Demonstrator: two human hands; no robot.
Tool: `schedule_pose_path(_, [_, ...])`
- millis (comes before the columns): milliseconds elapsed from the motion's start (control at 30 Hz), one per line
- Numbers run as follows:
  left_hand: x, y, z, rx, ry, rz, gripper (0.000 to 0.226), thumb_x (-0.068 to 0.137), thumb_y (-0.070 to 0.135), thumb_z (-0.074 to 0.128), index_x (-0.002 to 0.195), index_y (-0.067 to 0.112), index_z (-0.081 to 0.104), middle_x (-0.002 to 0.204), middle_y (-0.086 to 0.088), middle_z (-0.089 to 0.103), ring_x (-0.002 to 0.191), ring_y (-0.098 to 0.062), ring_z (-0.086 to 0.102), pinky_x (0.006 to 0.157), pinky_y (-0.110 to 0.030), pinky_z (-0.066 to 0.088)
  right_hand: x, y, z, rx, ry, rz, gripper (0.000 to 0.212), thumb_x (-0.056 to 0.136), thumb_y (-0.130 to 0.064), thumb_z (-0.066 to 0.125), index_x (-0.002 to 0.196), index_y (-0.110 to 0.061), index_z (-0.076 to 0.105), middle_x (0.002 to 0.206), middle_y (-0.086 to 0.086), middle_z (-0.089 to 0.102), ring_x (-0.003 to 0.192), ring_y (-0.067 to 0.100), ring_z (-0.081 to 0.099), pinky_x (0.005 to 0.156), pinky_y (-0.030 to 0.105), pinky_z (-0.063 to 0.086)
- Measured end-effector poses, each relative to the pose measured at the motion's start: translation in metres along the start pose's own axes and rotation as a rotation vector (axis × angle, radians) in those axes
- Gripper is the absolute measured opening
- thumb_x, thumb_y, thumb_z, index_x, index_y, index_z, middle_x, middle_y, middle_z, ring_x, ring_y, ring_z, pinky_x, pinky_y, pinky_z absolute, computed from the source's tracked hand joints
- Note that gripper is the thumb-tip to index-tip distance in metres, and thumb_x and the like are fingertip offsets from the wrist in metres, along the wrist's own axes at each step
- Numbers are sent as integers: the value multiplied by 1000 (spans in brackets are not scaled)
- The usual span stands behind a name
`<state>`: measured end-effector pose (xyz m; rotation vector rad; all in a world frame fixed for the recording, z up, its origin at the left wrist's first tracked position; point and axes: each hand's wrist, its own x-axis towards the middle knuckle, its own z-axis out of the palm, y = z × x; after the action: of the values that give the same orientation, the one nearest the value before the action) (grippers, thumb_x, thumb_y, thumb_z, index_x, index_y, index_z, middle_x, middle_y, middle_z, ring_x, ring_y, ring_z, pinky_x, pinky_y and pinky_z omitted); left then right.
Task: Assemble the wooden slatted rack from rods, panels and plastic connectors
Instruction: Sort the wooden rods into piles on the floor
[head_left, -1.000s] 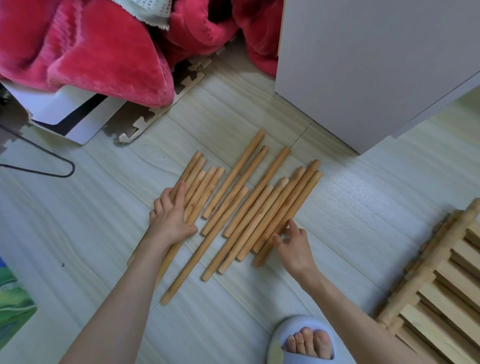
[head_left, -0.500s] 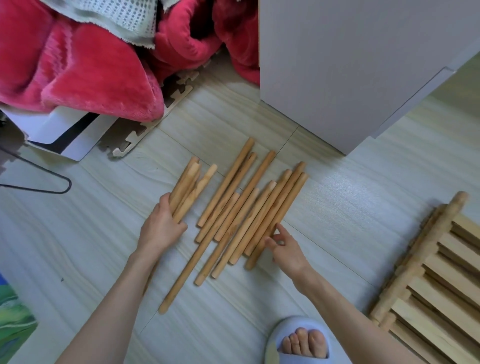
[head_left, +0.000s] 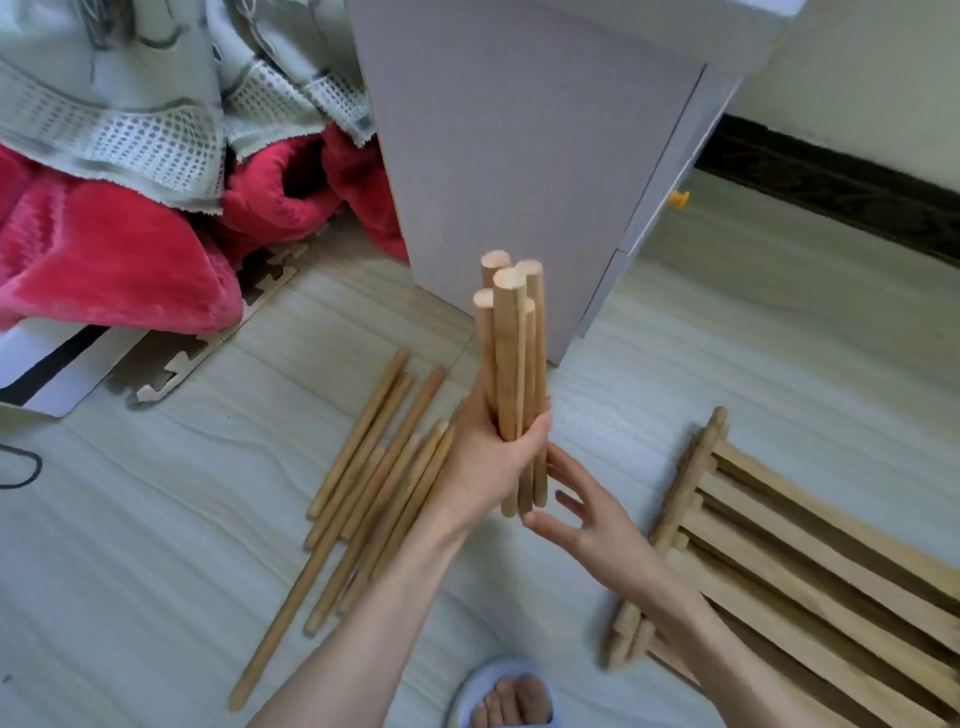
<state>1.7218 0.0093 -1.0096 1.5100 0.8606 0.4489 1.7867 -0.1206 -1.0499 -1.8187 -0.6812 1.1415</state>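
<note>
In the head view, the left hand (head_left: 491, 457) grips a bundle of short rods (head_left: 511, 364) and holds it upright above the floor, fingers curled round its lower part; about 5 rod ends show at the top. The right hand (head_left: 587, 514) sits just beside the bundle's lower ends with its fingers spread and relaxed, holding nothing; whether a fingertip touches the rods I cannot tell. The longer rods (head_left: 374, 483) lie loose in a heap on the floor (head_left: 156, 545), to the left of the held bundle. The slatted panels (head_left: 810, 551) lie flat and stacked at the right, near a foot in a slipper (head_left: 501, 696). No plastic connectors can be seen anywhere.

By my judgement the work is at its very start: the rods are only being sorted by length. No rod is joined to a panel or a connector, so the whole assembly is left to do.
</note>
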Motion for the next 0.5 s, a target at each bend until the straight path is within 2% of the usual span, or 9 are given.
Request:
schedule_pose_path(100, [-9,-20,22,28,-19,-19,24,80,2,69,104,6,64,89,9,69,84,2,65,72,-11,47,-1,21,-4,-44,117,17,60,86,-17,66,139,-27,39,135,-18,48,122,-8,43,105,21,36])
schedule_pose_path(200, [-17,-38,31,63,-79,-76,28,80,6,69,107,10,63,86,14,69,82,4,65,67,-6,45,0,38,1,-58,136,41,54,87,-18,65,136,-27,43,133,-18,49,119,-5,46,102,20,38])
schedule_pose_path(300, [-19,-46,34,84,-137,-109,28,77,10,73,103,12,63,81,11,71,82,-11,68,67,-15,50,4,48,9,-66,170,16,43,86,-17,64,124,-31,48,124,-20,55,114,-4,50,98,17,38])
schedule_pose_path(400, [-14,-47,36,55,-184,-114,37,71,19,72,106,16,60,95,1,71,90,-15,67,76,-29,56,11,49,11,-51,192,4,35,87,-16,63,108,-38,46,112,-24,57,106,-3,54,88,11,39])
schedule_pose_path(500, [-8,-46,37,14,-207,-113,41,69,23,69,108,12,60,97,-3,71,90,-9,67,74,-19,53,18,47,12,-26,184,5,33,88,-16,61,109,-34,44,104,-26,55,101,0,54,88,17,45])
